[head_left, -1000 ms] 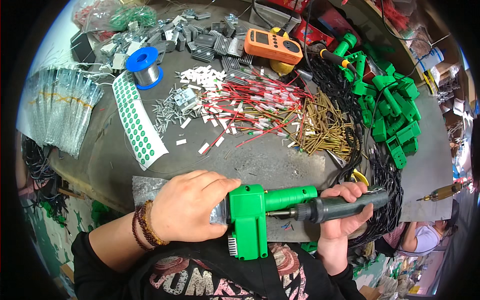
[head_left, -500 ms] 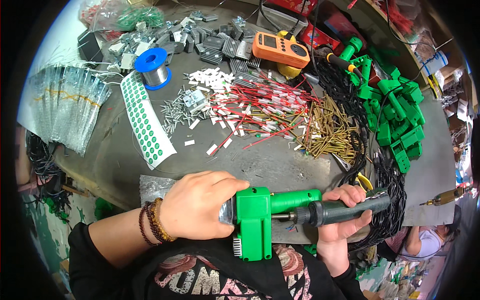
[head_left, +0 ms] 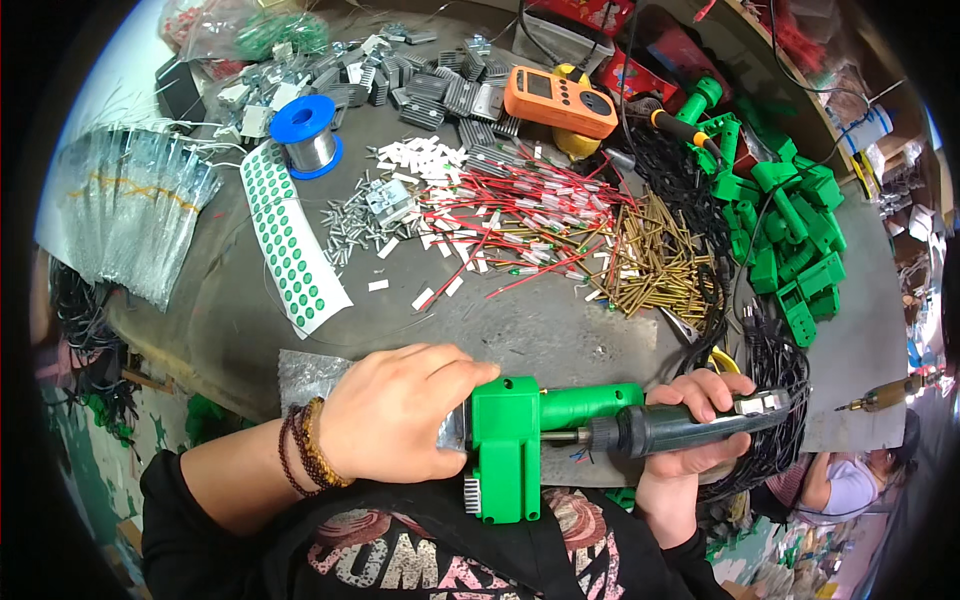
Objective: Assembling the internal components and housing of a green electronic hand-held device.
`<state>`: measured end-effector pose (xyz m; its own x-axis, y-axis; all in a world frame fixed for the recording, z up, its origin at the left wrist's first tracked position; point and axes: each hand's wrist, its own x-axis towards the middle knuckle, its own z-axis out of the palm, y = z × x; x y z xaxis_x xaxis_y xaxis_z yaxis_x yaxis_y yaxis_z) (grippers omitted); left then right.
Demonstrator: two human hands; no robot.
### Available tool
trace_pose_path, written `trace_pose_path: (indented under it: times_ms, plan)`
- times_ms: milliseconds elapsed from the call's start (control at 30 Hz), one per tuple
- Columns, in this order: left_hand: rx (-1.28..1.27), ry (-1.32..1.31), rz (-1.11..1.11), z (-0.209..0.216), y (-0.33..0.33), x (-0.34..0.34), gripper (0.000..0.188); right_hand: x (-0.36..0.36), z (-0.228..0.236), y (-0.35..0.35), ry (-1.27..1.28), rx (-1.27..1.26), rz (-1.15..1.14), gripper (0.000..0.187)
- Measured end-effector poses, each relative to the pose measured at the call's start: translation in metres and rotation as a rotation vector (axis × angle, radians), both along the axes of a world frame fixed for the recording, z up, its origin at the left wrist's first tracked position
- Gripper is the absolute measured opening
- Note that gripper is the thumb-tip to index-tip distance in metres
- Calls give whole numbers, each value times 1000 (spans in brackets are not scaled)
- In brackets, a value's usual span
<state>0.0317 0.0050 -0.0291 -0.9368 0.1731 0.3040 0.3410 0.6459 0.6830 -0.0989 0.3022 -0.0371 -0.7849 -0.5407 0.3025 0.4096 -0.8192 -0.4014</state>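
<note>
My left hand [head_left: 395, 415] is closed round the left end of a green plastic tool housing [head_left: 508, 445], which has a handle pointing right and a finned metal piece at its lower left edge. In my right hand [head_left: 690, 465], fingers wrapped round it, lies a black electric screwdriver [head_left: 665, 430], held level. Its shaft meets the right side of the housing; the tip is hidden inside. A silvery part shows on the screwdriver's rear end. Bubble wrap [head_left: 308, 378] lies beside my left hand.
Across the table lie red-leaded parts [head_left: 540, 205], brass rods [head_left: 655, 260], screws [head_left: 350, 225] and heat sinks [head_left: 430, 95]. A solder spool [head_left: 315, 150], sticker sheet [head_left: 290, 245] and orange meter [head_left: 560, 100] stand behind. Green housings [head_left: 800, 220] and black cables [head_left: 775, 375] fill the right.
The screwdriver has rolled in my right hand, bringing its silvery rear part into view, and that hand has shifted slightly right. The left hand and the housing have hardly moved.
</note>
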Motion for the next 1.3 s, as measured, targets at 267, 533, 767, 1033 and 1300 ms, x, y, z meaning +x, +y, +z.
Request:
trace_pose_path:
  times_ms: [267, 533, 767, 1033, 1300]
  plan:
    - [-26, 32, 8, 0, 1, 2, 70, -18, 12, 1, -94, 74, -172, 36]
    - [-38, 64, 29, 1, 3, 1, 67, -14, 17, -6, -115, 93, -144, 39]
    - [-35, 65, 34, 0, 3, 0, 67, -13, 14, -9, -116, 85, -117, 37]
    - [-51, 50, 35, 3, 5, 0, 66, -14, 11, -19, -123, 57, -82, 36]
    - [-40, 27, 16, 5, 6, -2, 65, -14, 15, -22, -144, 72, -81, 31]
